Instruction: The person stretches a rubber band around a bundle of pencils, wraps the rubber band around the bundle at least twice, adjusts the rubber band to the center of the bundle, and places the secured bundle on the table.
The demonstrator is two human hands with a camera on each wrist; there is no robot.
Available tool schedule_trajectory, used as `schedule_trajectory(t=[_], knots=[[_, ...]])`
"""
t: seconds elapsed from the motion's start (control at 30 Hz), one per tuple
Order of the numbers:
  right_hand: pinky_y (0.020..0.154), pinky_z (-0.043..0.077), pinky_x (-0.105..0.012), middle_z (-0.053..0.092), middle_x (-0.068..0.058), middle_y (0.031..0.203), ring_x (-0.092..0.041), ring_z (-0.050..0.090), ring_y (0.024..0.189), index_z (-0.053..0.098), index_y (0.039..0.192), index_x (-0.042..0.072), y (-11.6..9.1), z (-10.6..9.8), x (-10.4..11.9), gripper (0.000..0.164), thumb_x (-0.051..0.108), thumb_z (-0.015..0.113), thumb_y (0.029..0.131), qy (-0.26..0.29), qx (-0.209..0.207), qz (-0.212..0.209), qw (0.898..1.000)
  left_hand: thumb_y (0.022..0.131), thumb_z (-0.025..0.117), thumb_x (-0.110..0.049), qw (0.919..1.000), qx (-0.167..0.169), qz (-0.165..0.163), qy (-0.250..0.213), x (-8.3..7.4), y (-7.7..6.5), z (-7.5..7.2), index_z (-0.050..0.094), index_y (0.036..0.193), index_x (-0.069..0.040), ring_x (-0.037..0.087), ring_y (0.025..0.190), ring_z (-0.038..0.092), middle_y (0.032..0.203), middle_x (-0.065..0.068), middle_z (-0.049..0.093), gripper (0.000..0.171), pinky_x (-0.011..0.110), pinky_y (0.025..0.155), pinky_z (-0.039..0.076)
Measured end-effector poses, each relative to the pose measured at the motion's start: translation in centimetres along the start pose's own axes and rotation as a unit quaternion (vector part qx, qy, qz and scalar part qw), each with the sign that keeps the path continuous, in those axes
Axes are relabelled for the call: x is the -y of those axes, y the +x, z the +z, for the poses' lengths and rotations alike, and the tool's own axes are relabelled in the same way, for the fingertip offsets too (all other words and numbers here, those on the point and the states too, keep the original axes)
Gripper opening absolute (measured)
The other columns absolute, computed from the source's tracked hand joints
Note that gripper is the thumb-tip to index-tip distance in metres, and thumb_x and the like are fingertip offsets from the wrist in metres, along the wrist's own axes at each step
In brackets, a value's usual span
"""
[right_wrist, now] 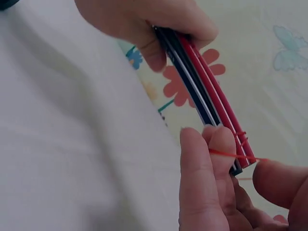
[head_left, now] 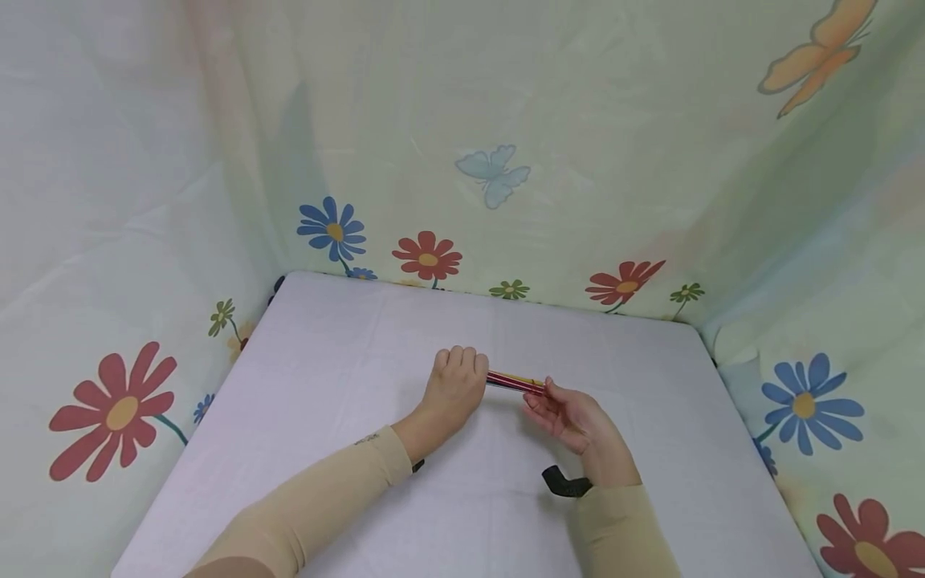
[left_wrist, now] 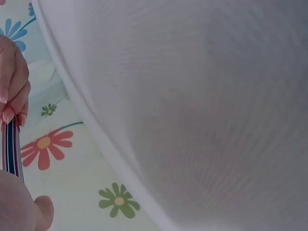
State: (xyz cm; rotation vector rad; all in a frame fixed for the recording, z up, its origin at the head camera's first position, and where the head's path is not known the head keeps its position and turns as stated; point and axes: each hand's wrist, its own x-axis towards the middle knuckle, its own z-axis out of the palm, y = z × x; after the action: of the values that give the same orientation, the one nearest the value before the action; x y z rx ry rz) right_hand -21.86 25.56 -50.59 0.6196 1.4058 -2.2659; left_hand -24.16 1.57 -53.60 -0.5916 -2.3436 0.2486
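A bundle of slim striped pencils (head_left: 515, 382), red, yellow and dark blue, spans the gap between both hands above the white table. My left hand (head_left: 455, 385) grips one end with its fingers curled round it. At the other end, a thin red rubber band (right_wrist: 233, 154) loops about the pencils. My right hand (head_left: 578, 421) holds that band stretched between thumb and fingers, its fingertips touching the bundle. In the right wrist view the pencils (right_wrist: 211, 89) run down from the left hand (right_wrist: 139, 19). The left wrist view shows only part of the bundle (left_wrist: 11, 149).
A white cloth covers the table (head_left: 347, 337). Curtains (head_left: 405, 104) printed with flowers and butterflies hang along its back and sides. A black bent piece (head_left: 565, 483) shows at the right wrist.
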Motion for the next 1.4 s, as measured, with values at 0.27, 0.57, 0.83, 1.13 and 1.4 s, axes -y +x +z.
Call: schedule_trajectory(t=[0.27, 0.57, 0.83, 1.13, 1.4], knots=[[0.099, 0.060, -0.042, 0.079, -0.009, 0.092, -0.015, 0.080, 0.088, 0.056, 0.128, -0.005, 0.2, 0.2, 1.1, 0.031, 0.023, 0.053, 0.114, -0.139, 0.010, -0.004, 0.990, 0.106, 0.061, -0.024, 0.9989, 0.043, 0.018, -0.006, 0.1, -0.1, -0.4, 0.053, 0.095, -0.018, 0.015, 0.080, 0.051, 0.084, -0.002, 0.054, 0.015, 0.033, 0.074, 0.028], [0.085, 0.065, -0.036, 0.078, -0.005, 0.086, -0.012, 0.077, 0.078, 0.064, 0.119, -0.003, 0.4, 0.5, 1.3, 0.022, 0.016, 0.064, 0.108, -0.202, 0.032, -0.019, 0.979, 0.105, 0.062, -0.023, 0.9980, 0.057, 0.022, -0.017, 0.3, -0.1, -0.4, 0.050, 0.093, -0.018, 0.014, 0.078, 0.049, 0.082, -0.003, 0.052, 0.018, 0.032, 0.073, 0.024], [0.081, 0.065, -0.030, 0.074, -0.001, 0.082, -0.008, 0.072, 0.074, 0.072, 0.101, 0.010, 0.8, 0.7, 0.7, 0.013, 0.015, 0.063, 0.109, -0.166, 0.033, -0.057, 0.984, 0.106, 0.064, -0.022, 0.9971, 0.064, 0.011, -0.040, 0.5, -0.1, -0.4, 0.050, 0.094, -0.016, 0.016, 0.079, 0.048, 0.083, -0.002, 0.051, 0.019, 0.032, 0.074, 0.029], [0.083, 0.064, -0.028, 0.069, -0.002, 0.087, -0.014, 0.067, 0.081, 0.069, 0.100, 0.005, 1.3, 2.2, -0.7, 0.017, 0.022, 0.071, 0.105, -0.196, -0.049, -0.149, 0.968, 0.105, 0.064, -0.019, 0.9940, 0.090, -0.023, -0.057, 0.7, 0.1, -0.7, 0.049, 0.094, -0.014, 0.017, 0.080, 0.048, 0.083, 0.000, 0.051, 0.019, 0.032, 0.076, 0.035], [0.084, 0.059, -0.022, 0.075, 0.001, 0.106, -0.008, 0.070, 0.096, 0.066, 0.126, 0.011, 1.6, 1.8, -1.9, 0.038, 0.025, 0.084, 0.096, -0.340, -0.131, -0.326, 0.872, 0.104, 0.065, -0.018, 0.9907, 0.104, -0.027, -0.083, 1.1, 0.1, -0.5, 0.051, 0.093, -0.014, 0.018, 0.080, 0.051, 0.083, 0.000, 0.052, 0.019, 0.033, 0.076, 0.039]])
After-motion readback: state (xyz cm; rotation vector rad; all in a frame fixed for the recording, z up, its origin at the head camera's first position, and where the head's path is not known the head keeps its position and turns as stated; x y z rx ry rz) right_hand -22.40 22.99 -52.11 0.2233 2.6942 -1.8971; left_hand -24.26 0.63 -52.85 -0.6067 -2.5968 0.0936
